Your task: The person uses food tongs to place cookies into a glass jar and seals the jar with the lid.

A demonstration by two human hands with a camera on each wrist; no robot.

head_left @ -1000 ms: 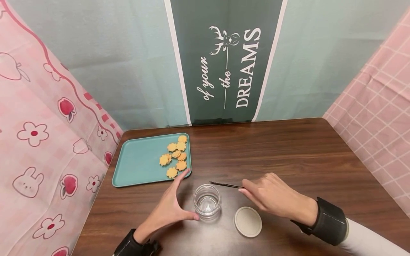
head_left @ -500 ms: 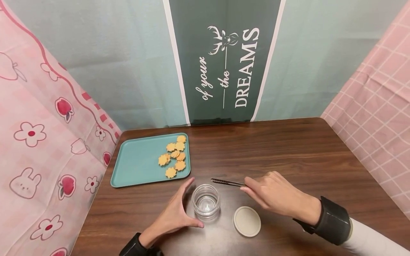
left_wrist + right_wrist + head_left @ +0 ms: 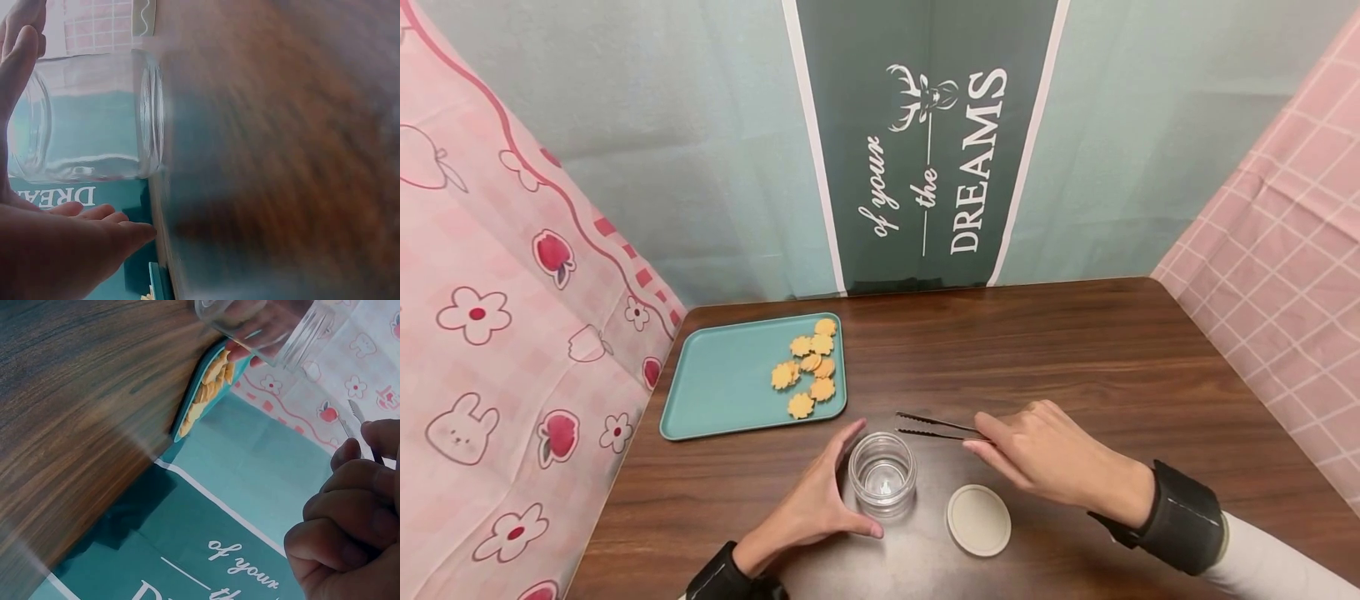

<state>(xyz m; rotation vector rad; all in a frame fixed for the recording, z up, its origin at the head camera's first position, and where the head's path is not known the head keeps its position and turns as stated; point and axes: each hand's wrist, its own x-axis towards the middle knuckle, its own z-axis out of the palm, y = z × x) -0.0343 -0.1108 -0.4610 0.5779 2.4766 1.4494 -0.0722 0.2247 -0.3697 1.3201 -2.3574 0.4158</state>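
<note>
1. Hands, head view: the left hand (image 3: pixel 820 500) curves round the glass jar (image 3: pixel 883 472), thumb and fingers spread and nearer its sides than a second ago, perhaps touching it. The right hand (image 3: pixel 1045 454) pinches the tweezers (image 3: pixel 934 427), now lifted, tips parted, pointing toward the biscuits (image 3: pixel 808 371) on the teal tray (image 3: pixel 715 392) beyond the left hand. The lid (image 3: pixel 978 519) lies below the right hand on the table (image 3: pixel 1112 358).
2. Left wrist view: straight fingers (image 3: pixel 22 56) flank the jar (image 3: pixel 87 115).
3. Right wrist view: curled fingers (image 3: pixel 344 519) grip the tweezers (image 3: pixel 355 415); picking looks about to start.
</note>
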